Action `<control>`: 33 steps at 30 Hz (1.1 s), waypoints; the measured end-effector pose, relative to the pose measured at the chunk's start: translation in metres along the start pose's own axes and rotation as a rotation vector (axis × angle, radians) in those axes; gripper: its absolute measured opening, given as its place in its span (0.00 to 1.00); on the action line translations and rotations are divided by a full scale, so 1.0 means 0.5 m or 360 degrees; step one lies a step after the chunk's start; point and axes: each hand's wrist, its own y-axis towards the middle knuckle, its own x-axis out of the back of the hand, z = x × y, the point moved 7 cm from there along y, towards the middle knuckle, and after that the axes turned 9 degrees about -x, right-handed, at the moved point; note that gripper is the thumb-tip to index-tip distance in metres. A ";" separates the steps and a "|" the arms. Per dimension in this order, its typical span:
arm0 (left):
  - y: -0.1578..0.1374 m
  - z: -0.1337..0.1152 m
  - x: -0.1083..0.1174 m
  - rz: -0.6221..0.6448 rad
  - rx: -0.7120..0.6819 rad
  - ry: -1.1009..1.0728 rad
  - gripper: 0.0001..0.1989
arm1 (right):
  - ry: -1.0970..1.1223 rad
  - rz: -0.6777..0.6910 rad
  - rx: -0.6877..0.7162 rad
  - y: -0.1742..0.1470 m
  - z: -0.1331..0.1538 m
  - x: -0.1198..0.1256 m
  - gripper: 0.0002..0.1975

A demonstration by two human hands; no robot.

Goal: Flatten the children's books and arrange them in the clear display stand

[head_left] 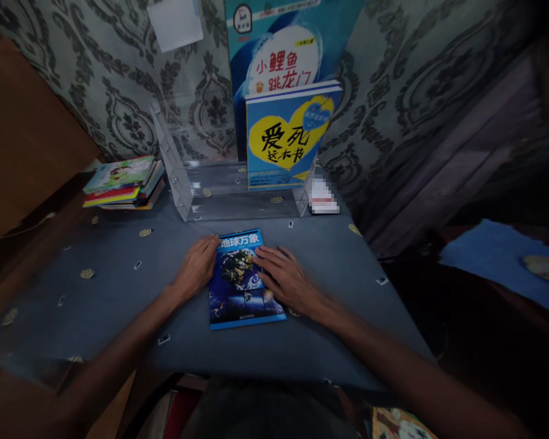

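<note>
A blue book [238, 305] with a picture of the Earth and white Chinese characters lies flat on the cloth-covered table in front of me. My left hand [199, 262] is at its upper left edge, fingers pressed together and curled against it; their undersides are hidden. On the right, my right hand [286, 277] rests over the edge with its fingers stretched across the cover.
Behind the book stands a clear acrylic rack [178, 177]. It holds a blue book with a yellow heart [279, 146]; a larger teal book [283, 42] stands behind. Stacked books [123, 183] lie left, and a pixelated white item [324, 198] sits right.
</note>
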 end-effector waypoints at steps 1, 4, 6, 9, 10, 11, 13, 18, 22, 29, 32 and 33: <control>0.004 0.000 -0.002 0.0004 -0.0011 -0.0015 0.18 | 0.0000 -0.0003 0.0003 0.000 0.000 0.001 0.19; 0.015 -0.003 -0.006 0.0020 -0.0047 -0.0060 0.18 | 0.0009 -0.0029 0.0018 -0.001 0.001 0.002 0.19; 0.024 -0.006 -0.008 0.0030 -0.0063 -0.0082 0.18 | 0.0021 -0.0044 0.0021 -0.002 0.001 0.002 0.19; 0.042 -0.014 -0.012 0.0064 -0.0092 -0.0114 0.18 | 0.0028 -0.0056 0.0014 -0.002 0.000 0.001 0.19; 0.048 -0.018 -0.014 0.0079 -0.0110 -0.0124 0.18 | 0.0025 -0.0061 0.0012 -0.002 0.000 0.001 0.18; 0.055 -0.023 -0.016 0.0095 -0.0135 -0.0134 0.18 | 0.0021 -0.0064 0.0012 -0.001 0.000 0.001 0.18; 0.067 -0.032 -0.023 0.0121 -0.0190 -0.0150 0.18 | 0.0016 -0.0063 0.0015 -0.001 0.001 0.001 0.18; 0.093 -0.043 -0.044 0.0140 -0.0281 -0.0166 0.19 | 0.0023 -0.0026 0.0010 0.000 0.004 0.007 0.19; 0.111 -0.047 -0.062 0.0162 -0.0339 -0.0177 0.20 | -0.0001 0.0021 0.0003 0.002 0.006 0.010 0.18; 0.135 -0.046 -0.084 0.0248 -0.0450 -0.0315 0.24 | -0.0016 0.0003 -0.0017 0.003 0.004 0.010 0.18; 0.138 -0.040 -0.087 0.0301 -0.0465 -0.0348 0.28 | -0.0003 -0.0003 -0.0015 0.002 0.002 0.008 0.18; 0.138 -0.037 -0.087 0.0307 -0.0461 -0.0355 0.29 | 0.0004 0.0004 -0.0008 0.001 0.000 0.007 0.19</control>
